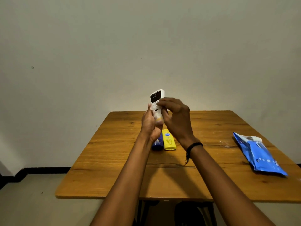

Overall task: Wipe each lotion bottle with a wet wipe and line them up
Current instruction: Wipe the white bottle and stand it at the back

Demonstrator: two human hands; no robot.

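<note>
- The left grip is clamped around the lower end of a white bottle, fingers curled round it from the left, and holds it above the far part of the table.
- The bottle stands nearly upright, tilted slightly left, its dark label facing the camera and its upper end clear above both hands.
- The right grip meets the bottle from the right. Its bent fingers lie across the label's lower edge and the thumb is on the bottle's side, so it pinches the bottle's middle. Whether a wipe sits under those fingers cannot be told.
- A dark wristband circles the right wrist.
- Below the hands a blue bottle and a yellow bottle lie flat on the table, side by side and touching, the blue one partly hidden by the left wrist.
- A blue wipe pack lies well apart near the table's right edge, its top flap peeled open.
</note>
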